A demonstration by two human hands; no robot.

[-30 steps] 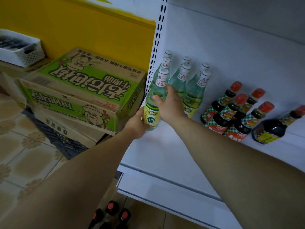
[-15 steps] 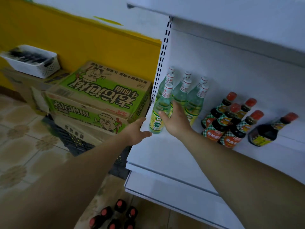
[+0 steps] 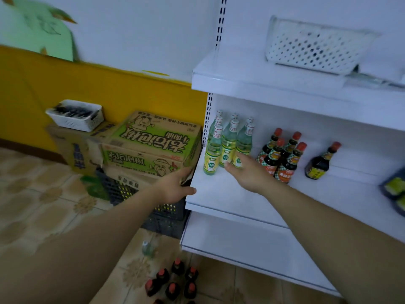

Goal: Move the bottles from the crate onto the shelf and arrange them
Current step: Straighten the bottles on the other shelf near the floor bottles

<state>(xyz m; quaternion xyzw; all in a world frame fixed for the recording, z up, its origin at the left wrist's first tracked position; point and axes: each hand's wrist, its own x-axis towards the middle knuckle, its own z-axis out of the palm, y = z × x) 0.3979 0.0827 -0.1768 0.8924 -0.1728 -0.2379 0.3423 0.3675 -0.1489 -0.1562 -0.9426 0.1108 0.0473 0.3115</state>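
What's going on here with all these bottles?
A person is stocking a white shelf. At its left end stand pale green bottles, with dark red-capped bottles beside them. The right hand is open by the pale bottles' bases, gripping nothing; the left hand is open at the shelf's edge. On the floor sit further dark bottles.

My bare left forearm stretches forward from the lower left. My left hand (image 3: 175, 187) hangs loose at its end, thumb stuck out to the right, fingers relaxed and holding nothing. My bare right forearm reaches in from the lower right. My right hand (image 3: 248, 172) lies palm down, fingers straight and pointing forward, thumb out to the left.
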